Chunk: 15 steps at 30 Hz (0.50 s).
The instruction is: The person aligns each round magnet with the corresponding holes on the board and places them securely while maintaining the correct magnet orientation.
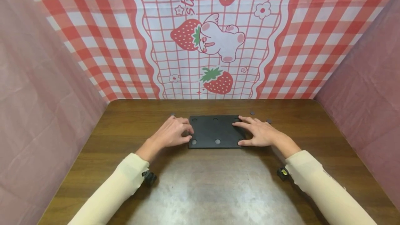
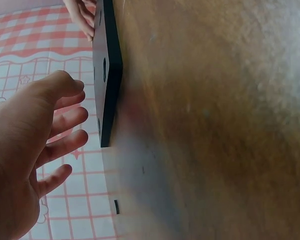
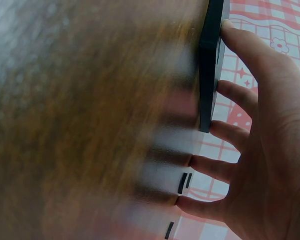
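A flat black rectangular plate (image 1: pixel 215 131) lies on the table, with several round spots along its long edges; two in the front row look paler. Beside its left end, my left hand (image 1: pixel 173 131) has loosely bent fingers with nothing between them. In the left wrist view, the left hand (image 2: pixel 25 135) is slightly apart from the plate (image 2: pixel 108 80). My right hand (image 1: pixel 260 133) reaches over the plate's right end with spread fingers. Seen from the right wrist, the thumb (image 3: pixel 239 42) and nearest fingers of that hand touch the plate (image 3: pixel 212 65), while the outer fingertips rest on the table.
Small dark discs lie on the wooden table (image 1: pixel 200 186): one disc (image 1: pixel 173 114) by the left hand, another disc (image 1: pixel 252 113) behind the right hand, and a third disc (image 1: pixel 269 121) beside it. A strawberry-print cloth (image 1: pixel 215 44) hangs behind; pink cloth (image 1: pixel 40 96) hangs at both sides.
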Each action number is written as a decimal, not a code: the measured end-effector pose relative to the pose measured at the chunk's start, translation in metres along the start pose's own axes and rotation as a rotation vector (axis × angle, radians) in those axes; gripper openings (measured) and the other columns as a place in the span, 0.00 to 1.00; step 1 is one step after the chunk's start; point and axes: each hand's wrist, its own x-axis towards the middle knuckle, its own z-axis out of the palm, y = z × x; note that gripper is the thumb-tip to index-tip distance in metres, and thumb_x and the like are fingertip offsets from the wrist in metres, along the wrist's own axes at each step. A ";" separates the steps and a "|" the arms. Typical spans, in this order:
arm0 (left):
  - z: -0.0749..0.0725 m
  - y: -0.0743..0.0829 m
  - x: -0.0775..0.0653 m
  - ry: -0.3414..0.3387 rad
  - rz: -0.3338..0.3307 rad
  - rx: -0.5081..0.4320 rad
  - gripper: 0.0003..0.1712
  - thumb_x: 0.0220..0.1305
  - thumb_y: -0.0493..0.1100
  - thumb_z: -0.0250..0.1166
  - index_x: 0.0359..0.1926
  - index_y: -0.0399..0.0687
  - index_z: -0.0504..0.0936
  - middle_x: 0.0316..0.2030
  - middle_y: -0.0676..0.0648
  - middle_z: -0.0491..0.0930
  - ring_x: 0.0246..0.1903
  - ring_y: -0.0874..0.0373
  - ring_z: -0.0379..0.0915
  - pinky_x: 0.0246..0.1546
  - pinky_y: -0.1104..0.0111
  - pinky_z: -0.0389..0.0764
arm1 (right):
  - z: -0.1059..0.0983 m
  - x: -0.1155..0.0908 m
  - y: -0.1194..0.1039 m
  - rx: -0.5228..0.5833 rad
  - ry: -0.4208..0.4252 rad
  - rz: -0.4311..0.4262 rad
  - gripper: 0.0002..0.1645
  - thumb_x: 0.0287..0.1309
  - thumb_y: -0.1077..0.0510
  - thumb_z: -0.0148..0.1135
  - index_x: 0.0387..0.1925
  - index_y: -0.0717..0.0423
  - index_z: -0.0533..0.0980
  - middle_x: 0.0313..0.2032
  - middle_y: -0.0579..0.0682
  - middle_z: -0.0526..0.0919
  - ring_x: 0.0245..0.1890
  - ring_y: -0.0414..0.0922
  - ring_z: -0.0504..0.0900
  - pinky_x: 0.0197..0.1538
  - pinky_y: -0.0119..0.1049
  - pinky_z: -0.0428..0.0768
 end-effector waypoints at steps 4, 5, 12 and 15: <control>-0.002 -0.003 0.000 -0.002 -0.010 0.004 0.07 0.67 0.49 0.80 0.45 0.57 0.96 0.43 0.53 0.92 0.44 0.56 0.88 0.47 0.56 0.79 | 0.000 -0.001 -0.001 -0.001 0.004 -0.006 0.52 0.70 0.28 0.72 0.86 0.41 0.68 0.89 0.63 0.60 0.82 0.79 0.66 0.70 0.87 0.70; -0.002 -0.004 0.000 -0.003 -0.014 0.007 0.07 0.67 0.49 0.80 0.45 0.57 0.96 0.43 0.53 0.91 0.45 0.56 0.88 0.48 0.56 0.80 | 0.000 -0.001 -0.001 0.001 0.003 -0.006 0.52 0.70 0.28 0.72 0.86 0.41 0.68 0.89 0.63 0.60 0.82 0.79 0.66 0.69 0.87 0.70; -0.003 -0.008 0.001 0.011 -0.083 0.033 0.07 0.67 0.50 0.79 0.44 0.57 0.96 0.41 0.52 0.91 0.43 0.55 0.88 0.49 0.55 0.81 | 0.000 -0.001 -0.002 0.011 0.000 0.000 0.51 0.70 0.29 0.72 0.86 0.41 0.68 0.89 0.63 0.60 0.83 0.79 0.66 0.70 0.87 0.69; -0.004 -0.008 0.002 0.018 -0.127 0.048 0.07 0.67 0.51 0.79 0.43 0.57 0.96 0.41 0.51 0.91 0.41 0.54 0.88 0.48 0.55 0.82 | -0.001 -0.002 -0.002 0.005 0.002 0.000 0.51 0.70 0.30 0.73 0.86 0.41 0.68 0.89 0.63 0.60 0.82 0.79 0.66 0.70 0.87 0.69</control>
